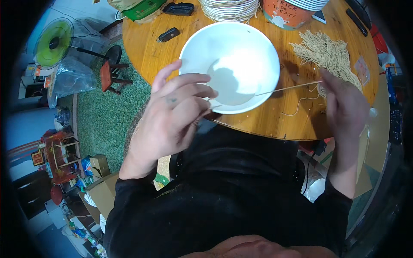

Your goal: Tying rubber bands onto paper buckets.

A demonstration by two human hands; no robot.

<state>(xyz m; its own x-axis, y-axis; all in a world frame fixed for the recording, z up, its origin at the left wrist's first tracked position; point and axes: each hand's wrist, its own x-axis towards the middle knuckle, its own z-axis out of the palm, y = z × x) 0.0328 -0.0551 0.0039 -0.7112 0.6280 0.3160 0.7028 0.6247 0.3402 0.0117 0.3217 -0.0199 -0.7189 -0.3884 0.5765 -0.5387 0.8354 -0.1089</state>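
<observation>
A white bowl (234, 51) stands empty at the near edge of a round wooden table (146, 47). A thin pale strand (284, 89) stretches across the bowl's near rim between my two hands. My left hand (172, 116) pinches its left end beside the bowl, fingers curled. My right hand (344, 107) holds the other end at the table's right, just below a heap of pale fibre strands (327, 51). A loose strand (301, 105) lies on the wood between bowl and right hand.
At the table's far side are a stack of white plates (228, 8), an orange bucket (286, 13), a black case (178, 8), a black key fob (168, 34) and remotes (357, 17). On the green floor left stand a fan (53, 43) and a small stool (109, 75).
</observation>
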